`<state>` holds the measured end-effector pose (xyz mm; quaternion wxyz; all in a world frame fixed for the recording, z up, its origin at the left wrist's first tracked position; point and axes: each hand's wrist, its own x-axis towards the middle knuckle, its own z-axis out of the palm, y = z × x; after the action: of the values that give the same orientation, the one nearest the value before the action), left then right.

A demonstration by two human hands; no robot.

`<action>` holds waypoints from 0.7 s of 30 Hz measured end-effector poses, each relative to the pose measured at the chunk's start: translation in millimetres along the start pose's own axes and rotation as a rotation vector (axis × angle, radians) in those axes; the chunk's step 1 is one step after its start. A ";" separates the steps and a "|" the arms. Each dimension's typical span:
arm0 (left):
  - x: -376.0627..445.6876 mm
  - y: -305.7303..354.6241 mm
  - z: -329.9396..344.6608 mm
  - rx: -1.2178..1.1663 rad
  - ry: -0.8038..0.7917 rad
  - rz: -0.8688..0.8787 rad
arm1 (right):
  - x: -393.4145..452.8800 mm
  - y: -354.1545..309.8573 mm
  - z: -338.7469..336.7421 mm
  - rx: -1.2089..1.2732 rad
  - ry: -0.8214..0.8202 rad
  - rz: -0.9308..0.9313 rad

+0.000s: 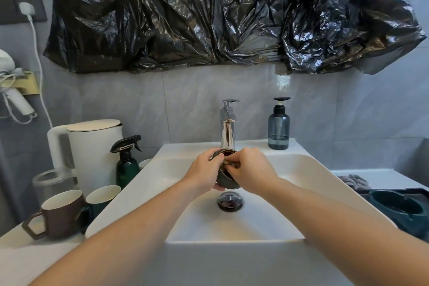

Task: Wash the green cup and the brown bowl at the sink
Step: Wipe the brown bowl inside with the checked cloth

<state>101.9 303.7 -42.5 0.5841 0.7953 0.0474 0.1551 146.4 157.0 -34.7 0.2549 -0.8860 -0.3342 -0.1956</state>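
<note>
Over the white sink (301, 169), just below the chrome tap (227, 132), I hold a small dark bowl (226, 181) with a brown inside, tilted toward me. My left hand (204, 173) grips its left side and cups it from below. My right hand (251, 170) rests on the rim with its fingers inside the bowl. The bowl's bottom and far side are hidden by my hands. A green cup (102, 197) with a white inside stands on the counter left of the sink, partly behind a brown mug (60, 212).
Left of the sink stand a white kettle (92, 146), a dark green spray bottle (126, 162) and a clear glass jar (52, 181). A blue soap dispenser (278, 127) sits on the sink's back rim. The drain plug (229, 202) lies below my hands. A dark green tray (399, 209) is at the right.
</note>
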 end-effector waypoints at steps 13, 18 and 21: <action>-0.7 -1.2 -5.5 0.183 0.040 0.071 | -0.8 -1.3 -5.2 -0.105 -0.053 0.115; 0.4 -2.4 1.1 0.184 0.029 0.087 | 1.2 1.3 -5.8 -0.081 0.071 0.153; 1.8 -4.4 -0.3 0.180 0.041 0.084 | 1.0 -1.2 0.9 -0.021 0.076 0.026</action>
<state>104.0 305.8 -46.2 0.5024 0.8424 0.0397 0.1907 146.4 158.9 -34.5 0.2606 -0.8849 -0.3108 -0.2291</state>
